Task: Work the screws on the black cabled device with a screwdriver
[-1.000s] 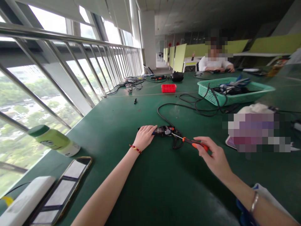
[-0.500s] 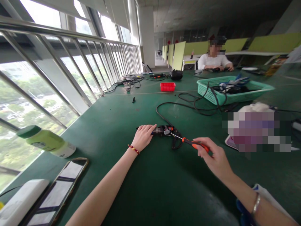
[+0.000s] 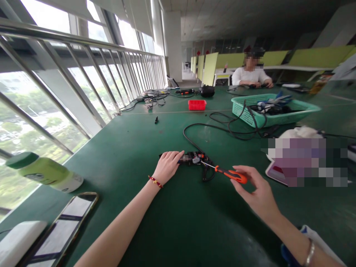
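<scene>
My left hand (image 3: 167, 167) is closed over the left end of a black corded power tool (image 3: 190, 158) and holds it down on the green table. The tool's inner parts show at its right end, with a grey piece and some orange among them; its exact kind is unclear. In my right hand (image 3: 258, 191) is a screwdriver (image 3: 229, 174) with an orange and black handle, pinched near the handle's rear end. The shaft slants up to the left, and its tip reaches the tool's inner parts. Whether the tip sits in a screw is too small to tell.
A black cord (image 3: 191, 138) runs from the tool toward a green basket (image 3: 300, 118) of tools. Beyond are a small red bin (image 3: 197, 105) and a small black part (image 3: 156, 120). At left lie a bottle (image 3: 52, 174) and a phone (image 3: 66, 226). Another person (image 3: 250, 76) sits across.
The fingers of my right hand have loosened and shifted back on the screwdriver handle, baring more orange. My left hand stays on the tool. The whole view has shifted slightly.
</scene>
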{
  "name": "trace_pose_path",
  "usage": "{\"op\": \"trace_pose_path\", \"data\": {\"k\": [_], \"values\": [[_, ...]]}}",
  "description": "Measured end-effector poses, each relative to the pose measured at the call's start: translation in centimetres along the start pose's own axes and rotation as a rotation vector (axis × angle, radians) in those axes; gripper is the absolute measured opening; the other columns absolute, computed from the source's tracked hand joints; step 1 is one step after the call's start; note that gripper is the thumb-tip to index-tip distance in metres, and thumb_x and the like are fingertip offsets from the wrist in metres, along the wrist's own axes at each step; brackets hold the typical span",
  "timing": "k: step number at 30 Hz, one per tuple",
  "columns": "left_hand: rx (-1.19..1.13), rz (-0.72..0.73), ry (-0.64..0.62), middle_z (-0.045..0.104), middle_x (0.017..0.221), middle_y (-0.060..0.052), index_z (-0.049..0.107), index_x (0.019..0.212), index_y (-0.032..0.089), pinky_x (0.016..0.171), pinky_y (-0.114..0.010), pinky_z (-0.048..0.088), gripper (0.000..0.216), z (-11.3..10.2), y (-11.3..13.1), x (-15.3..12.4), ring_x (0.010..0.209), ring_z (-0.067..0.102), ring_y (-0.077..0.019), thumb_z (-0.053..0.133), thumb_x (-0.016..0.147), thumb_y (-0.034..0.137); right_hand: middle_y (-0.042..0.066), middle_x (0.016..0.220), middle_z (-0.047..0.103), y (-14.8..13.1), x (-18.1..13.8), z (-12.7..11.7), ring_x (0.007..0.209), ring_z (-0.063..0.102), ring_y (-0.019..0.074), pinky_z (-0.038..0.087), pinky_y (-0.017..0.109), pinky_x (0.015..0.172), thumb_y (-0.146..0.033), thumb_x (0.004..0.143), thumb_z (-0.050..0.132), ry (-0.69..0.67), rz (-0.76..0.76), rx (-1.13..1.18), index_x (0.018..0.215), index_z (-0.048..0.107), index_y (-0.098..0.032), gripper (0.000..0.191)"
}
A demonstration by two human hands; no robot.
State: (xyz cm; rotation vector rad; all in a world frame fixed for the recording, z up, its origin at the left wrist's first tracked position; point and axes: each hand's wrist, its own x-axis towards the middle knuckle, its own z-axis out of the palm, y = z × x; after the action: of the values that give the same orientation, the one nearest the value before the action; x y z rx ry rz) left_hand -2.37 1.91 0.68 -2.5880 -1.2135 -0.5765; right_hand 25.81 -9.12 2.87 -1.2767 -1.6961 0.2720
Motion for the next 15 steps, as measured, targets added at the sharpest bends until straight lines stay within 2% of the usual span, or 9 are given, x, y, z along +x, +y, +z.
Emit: {"op": "trace_pose_path", "data": {"k": [5,7,12,15], "values": [[0.027,0.016,-0.01,0.058,0.116,-0.01,0.041,0.13,0.016,0.092,-0.039,0.041,0.045,-0.03,0.02,0.28,0.104,0.053,-0.0223,0.046,0.086,0.014,0.0,0.072,0.064,-0.41,-0.31,-0.03,0.06,0.062,0.0129,0.051,0.024,0.055,-0.033,0.084,0.054,-0.168,0.078,0.01,0.095,0.059,-0.021,0.017],[0.04,0.024,-0.01,0.058,0.116,-0.009,0.041,0.13,0.016,0.092,-0.039,0.041,0.045,-0.11,0.09,0.5,0.103,0.053,-0.0221,0.044,0.085,0.012,-0.001,0.066,0.061,-0.55,-0.38,0.05,0.055,0.06,0.0123,0.049,0.024,0.051,-0.035,0.086,0.051,-0.193,0.104,0.032,0.095,0.058,-0.02,0.019],[0.05,0.023,-0.014,0.058,0.115,-0.009,0.04,0.131,0.016,0.092,-0.038,0.041,0.047,-0.15,0.23,0.64,0.103,0.054,-0.022,0.042,0.084,0.009,-0.003,0.06,0.057,-0.34,-0.46,0.11,0.05,0.057,0.0117,0.049,0.024,0.049,-0.034,0.088,0.048,-0.189,0.158,0.085,0.099,0.056,-0.021,0.019],[0.036,0.009,-0.018,0.058,0.116,-0.009,0.039,0.131,0.017,0.093,-0.039,0.041,0.048,-0.1,0.2,0.56,0.104,0.054,-0.0223,0.043,0.084,0.009,-0.002,0.067,0.06,-0.02,-0.46,0.1,0.056,0.06,0.0126,0.052,0.025,0.055,-0.034,0.085,0.053,-0.14,0.153,0.054,0.103,0.055,-0.022,0.022]]}}
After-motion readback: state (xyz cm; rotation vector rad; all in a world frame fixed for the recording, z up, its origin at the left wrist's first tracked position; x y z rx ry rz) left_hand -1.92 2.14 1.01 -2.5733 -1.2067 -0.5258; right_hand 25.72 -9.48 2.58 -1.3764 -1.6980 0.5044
